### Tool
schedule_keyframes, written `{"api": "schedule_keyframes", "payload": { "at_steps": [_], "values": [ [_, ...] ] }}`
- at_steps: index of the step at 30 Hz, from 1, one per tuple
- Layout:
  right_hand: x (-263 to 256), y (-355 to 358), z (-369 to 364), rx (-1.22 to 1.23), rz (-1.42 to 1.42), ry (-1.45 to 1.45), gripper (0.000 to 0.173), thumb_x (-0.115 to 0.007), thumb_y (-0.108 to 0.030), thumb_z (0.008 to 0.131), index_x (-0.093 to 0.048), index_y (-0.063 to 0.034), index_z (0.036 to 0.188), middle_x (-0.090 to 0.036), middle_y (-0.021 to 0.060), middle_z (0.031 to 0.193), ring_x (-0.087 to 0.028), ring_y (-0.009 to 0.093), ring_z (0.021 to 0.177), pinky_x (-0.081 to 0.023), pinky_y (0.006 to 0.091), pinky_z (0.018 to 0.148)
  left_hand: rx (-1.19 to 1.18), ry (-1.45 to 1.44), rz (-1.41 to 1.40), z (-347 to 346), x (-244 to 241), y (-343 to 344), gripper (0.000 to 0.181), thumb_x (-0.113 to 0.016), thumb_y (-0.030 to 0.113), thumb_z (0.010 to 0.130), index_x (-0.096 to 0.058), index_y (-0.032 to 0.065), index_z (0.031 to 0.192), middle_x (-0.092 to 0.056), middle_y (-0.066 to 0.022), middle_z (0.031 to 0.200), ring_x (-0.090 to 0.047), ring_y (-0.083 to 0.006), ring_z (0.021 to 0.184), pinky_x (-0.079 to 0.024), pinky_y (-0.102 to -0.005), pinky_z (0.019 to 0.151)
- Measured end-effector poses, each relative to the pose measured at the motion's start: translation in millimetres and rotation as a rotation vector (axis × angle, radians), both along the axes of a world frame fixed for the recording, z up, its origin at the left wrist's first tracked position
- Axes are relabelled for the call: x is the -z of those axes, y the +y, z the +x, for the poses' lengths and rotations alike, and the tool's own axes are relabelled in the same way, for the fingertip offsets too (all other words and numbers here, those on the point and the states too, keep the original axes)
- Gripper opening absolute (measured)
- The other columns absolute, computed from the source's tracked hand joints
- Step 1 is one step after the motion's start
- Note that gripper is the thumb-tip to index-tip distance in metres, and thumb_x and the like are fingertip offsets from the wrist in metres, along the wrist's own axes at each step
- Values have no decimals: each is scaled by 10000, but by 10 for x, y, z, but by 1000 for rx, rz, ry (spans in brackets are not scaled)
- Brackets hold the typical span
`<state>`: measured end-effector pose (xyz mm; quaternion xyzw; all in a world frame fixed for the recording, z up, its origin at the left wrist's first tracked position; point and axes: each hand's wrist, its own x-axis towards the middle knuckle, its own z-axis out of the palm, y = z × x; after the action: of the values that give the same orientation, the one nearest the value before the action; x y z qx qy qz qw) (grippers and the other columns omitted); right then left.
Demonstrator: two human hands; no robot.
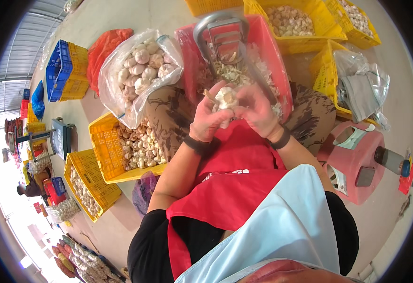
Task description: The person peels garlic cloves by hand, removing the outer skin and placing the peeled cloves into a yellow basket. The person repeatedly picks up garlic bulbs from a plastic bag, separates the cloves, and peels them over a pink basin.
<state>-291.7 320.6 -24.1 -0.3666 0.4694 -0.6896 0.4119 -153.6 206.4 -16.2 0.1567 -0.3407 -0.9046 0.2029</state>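
Note:
Both hands meet in front of the red apron, around one garlic bulb (pixel 227 98). My left hand (pixel 208 115) grips the bulb from its left side, and a dry stem (pixel 210 95) sticks out beside that thumb. My right hand (pixel 257 111) pinches at the bulb's lower right with thumb and fingers. Just beyond the hands stands a red plastic tub (pixel 280 67) holding garlic skins and cut stems (pixel 229 72). A bent metal tube frame (pixel 201 33) rises over the tub. To the left, an open clear plastic bag (pixel 111 83) is full of whole garlic bulbs (pixel 142 67).
Yellow crates of garlic stand at the left (pixel 107 155), the lower left (pixel 97 180) and the far right (pixel 305 42). On the right, a pink plastic stool (pixel 362 155) carries a phone (pixel 365 177) and a bottle (pixel 390 161). A bench scale (pixel 60 139) and a distant person (pixel 31 187) are left.

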Motion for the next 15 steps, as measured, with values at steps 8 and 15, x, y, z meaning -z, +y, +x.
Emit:
{"api": "schedule_keyframes", "payload": {
  "at_steps": [8, 15],
  "values": [
    [-183, -22, -437, 376, 298, 956, 527, -702, -159, 822, -464, -12, 1269, -552, 217, 1195, -543, 395, 1097, -436, 441, 934, 96, -96, -25, -269, 52, -242, 677, -740, 168, 750, -416, 13, 1324, -592, -119, 1182, -599, -202, 996, -504, -304, 806],
    [-541, 47, -556, 1, 557, 633, 453, -651, -144, 867, -443, 41, 1224, -574, 253, 1042, -576, 418, 973, -470, 428, 816, 165, -90, 16, -469, 177, -467, 496, -680, 138, 764, -526, 1, 1215, -625, -57, 967, -595, -139, 803, -485, -264, 685]
  ]
}}
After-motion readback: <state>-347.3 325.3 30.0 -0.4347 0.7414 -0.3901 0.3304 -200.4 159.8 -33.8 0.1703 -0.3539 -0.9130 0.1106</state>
